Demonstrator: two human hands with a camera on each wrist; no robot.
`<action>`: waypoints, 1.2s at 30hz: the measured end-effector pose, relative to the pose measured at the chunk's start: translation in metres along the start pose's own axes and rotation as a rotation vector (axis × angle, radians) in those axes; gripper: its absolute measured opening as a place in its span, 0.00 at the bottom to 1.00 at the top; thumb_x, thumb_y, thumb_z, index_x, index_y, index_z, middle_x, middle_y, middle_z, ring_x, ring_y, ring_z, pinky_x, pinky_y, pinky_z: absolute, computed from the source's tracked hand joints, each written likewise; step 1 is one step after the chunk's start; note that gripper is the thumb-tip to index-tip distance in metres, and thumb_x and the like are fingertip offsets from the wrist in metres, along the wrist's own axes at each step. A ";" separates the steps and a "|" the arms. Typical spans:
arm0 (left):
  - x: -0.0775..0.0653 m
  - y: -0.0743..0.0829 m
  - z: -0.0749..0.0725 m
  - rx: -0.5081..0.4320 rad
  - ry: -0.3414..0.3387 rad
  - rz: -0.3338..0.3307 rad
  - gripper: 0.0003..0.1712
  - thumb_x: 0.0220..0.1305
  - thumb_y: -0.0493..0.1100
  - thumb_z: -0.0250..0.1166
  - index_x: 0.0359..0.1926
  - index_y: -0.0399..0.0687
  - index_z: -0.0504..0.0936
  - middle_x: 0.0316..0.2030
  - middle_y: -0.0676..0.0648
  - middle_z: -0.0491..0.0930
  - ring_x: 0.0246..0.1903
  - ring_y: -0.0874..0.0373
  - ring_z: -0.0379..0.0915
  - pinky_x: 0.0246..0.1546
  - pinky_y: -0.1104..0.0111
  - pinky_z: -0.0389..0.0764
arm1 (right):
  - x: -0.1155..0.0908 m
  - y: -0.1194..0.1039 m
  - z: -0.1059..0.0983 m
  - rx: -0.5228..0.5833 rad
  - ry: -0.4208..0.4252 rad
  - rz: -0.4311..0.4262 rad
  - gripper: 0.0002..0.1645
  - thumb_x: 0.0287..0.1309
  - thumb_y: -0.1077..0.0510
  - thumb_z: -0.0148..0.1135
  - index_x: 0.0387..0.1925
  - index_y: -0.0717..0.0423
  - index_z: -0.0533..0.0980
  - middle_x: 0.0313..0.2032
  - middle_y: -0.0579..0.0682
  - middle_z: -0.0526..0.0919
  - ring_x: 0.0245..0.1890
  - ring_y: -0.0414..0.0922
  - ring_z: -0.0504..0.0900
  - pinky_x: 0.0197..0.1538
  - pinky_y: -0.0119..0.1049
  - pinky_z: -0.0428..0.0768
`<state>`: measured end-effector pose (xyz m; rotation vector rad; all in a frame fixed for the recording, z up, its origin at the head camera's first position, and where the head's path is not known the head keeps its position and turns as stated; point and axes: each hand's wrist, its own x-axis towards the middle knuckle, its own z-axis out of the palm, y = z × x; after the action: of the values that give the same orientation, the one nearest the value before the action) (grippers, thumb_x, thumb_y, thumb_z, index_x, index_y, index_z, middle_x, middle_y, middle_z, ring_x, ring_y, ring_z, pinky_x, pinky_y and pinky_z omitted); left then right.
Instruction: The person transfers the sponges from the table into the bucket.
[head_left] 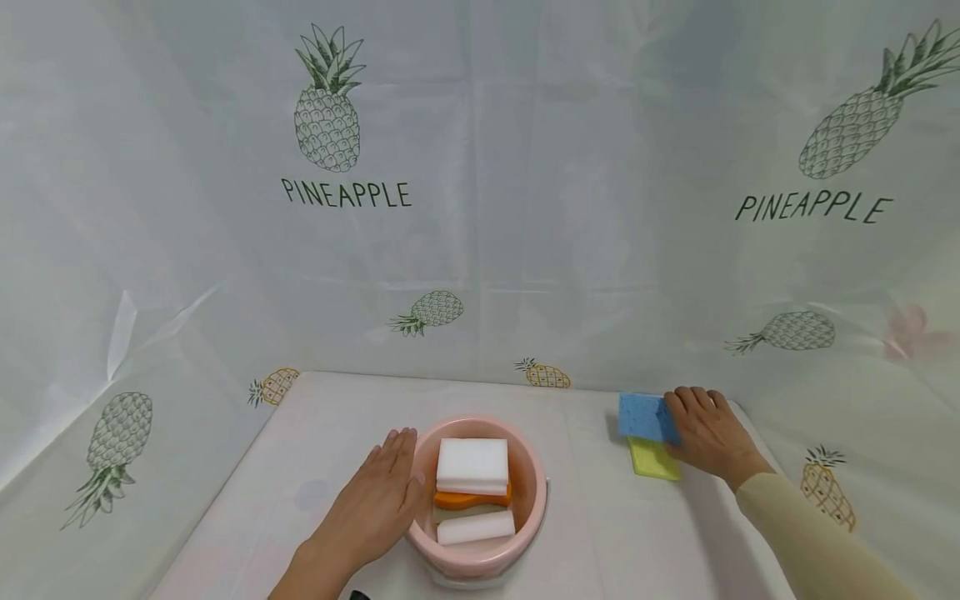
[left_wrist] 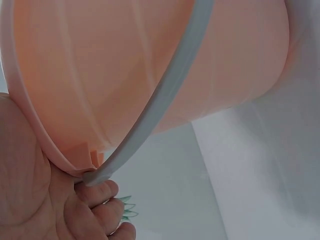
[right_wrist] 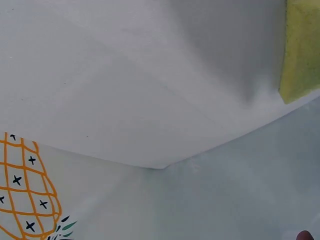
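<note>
My left hand (head_left: 372, 504) lies with its fingers extended along the left rim of a pink bucket (head_left: 542, 487). In the left wrist view, its palm and fingers are right at the rim, beside the end of the grey handle (left_wrist: 165, 95). Inside the bucket are a stack of white sponges (head_left: 472, 463), an orange sponge (head_left: 465, 501) and a white roll-shaped piece (head_left: 476, 528). At the far right, my right hand (head_left: 708, 437) grips a thin blue sponge (head_left: 645, 417) by its right end. The blue sponge overlaps a yellow sponge (head_left: 654, 461) on the table.
The white table (head_left: 592, 517) is closed in by hanging sheets (head_left: 555, 208) printed with pineapples at the back and both sides. The table's back right corner (right_wrist: 160, 162) lies close to the right hand. A small black object (head_left: 359, 595) shows at the front edge.
</note>
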<state>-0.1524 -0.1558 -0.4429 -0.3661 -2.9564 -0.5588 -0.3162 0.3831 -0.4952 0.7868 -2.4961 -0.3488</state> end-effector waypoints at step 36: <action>0.003 -0.007 -0.010 0.002 -0.030 0.027 0.33 0.84 0.49 0.47 0.79 0.33 0.62 0.80 0.36 0.61 0.81 0.41 0.53 0.81 0.44 0.56 | 0.093 -0.131 -0.116 0.227 0.138 0.022 0.47 0.53 0.30 0.71 0.61 0.60 0.75 0.56 0.58 0.80 0.55 0.58 0.76 0.55 0.57 0.75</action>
<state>-0.1565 -0.1652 -0.4356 -0.4166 -2.9757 -0.5519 -0.2600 0.2129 -0.4118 0.8397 -2.4381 -0.0021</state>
